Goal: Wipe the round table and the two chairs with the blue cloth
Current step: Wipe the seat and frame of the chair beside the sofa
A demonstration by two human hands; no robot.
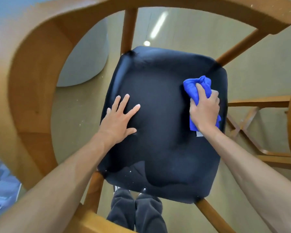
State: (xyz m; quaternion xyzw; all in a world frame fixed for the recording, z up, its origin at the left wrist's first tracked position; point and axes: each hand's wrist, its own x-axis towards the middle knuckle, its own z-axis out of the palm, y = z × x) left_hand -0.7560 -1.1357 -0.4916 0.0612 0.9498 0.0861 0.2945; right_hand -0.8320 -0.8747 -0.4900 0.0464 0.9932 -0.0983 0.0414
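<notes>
Cloth (197, 91) of bright blue, bunched, gripped in right hand (204, 110) at right edge of black chair seat (158, 132), centre frame. Unwiped seat stretching leftward from those curled fingers. Left hand (119, 120) flat, fingers spread wide, pressing seat's left side, holding nothing.

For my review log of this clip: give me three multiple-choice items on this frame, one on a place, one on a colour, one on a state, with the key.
1. Where is the cloth?
A. on the floor
B. on the dark seat's right side
C. over the wooden backrest

2. What colour is the cloth?
A. blue
B. white
C. green

3. How is the left hand?
A. in a fist
B. flat, fingers spread on the seat
C. gripping a chair leg

Key: 1 B, the right hand presses it there; 2 A, vivid blue; 3 B, straight fingers lie on the cushion.
</notes>
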